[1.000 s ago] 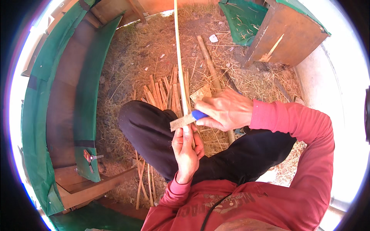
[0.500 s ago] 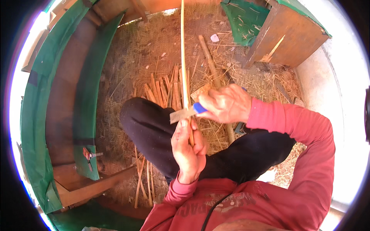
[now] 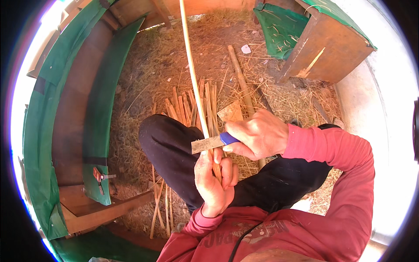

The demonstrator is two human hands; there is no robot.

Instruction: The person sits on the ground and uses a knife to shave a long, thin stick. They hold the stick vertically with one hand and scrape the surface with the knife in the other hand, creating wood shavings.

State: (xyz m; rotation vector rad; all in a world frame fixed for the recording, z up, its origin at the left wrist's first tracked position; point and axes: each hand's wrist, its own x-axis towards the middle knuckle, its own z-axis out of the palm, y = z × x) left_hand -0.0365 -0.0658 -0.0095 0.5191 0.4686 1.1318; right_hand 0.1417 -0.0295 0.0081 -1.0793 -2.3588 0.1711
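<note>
My left hand is closed round the lower end of a long, thin, pale wooden strip, its thumb close under a blade. From there the strip rises away from me past the top of the view, leaning a little left. My right hand grips the blue handle of a knife with a broad, flat, square-ended blade. That blade lies across the strip just above my left thumb, pointing left. Most of the handle is hidden inside my right fist.
Split wood sticks lie heaped beyond my crossed legs, beside a small flat board and a long pole. Thin strips lie left of me. A green-covered bench holds a small clamp-like tool. A wooden box stands far right.
The knife and both hands have come slightly nearer to me. The strip's far end has swung left, and its near end has tilted with it.
</note>
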